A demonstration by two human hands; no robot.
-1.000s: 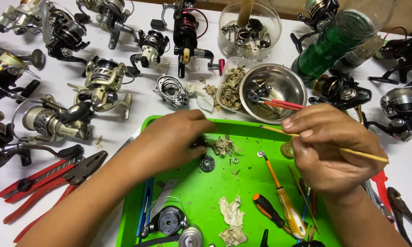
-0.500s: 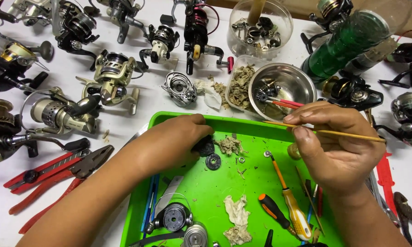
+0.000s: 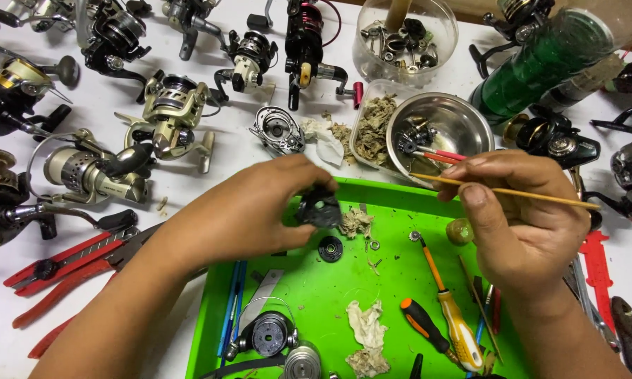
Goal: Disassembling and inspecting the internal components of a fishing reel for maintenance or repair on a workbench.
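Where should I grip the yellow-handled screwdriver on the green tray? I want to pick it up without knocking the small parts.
Grip the yellow-handled screwdriver around its thick yellow handle, coming from above at the near end of the green tray. It lies flat, with its thin orange shaft pointing away toward loose small parts, so the shaft end is the crowded one. The right hand is nearest.

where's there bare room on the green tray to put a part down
The green tray has one bare patch in its middle, bordered by the black round part above, the crumpled rag below and the yellow-handled screwdriver on the right. A smaller gap lies between the rag and the spool. The tray's right edge is crowded with tools.
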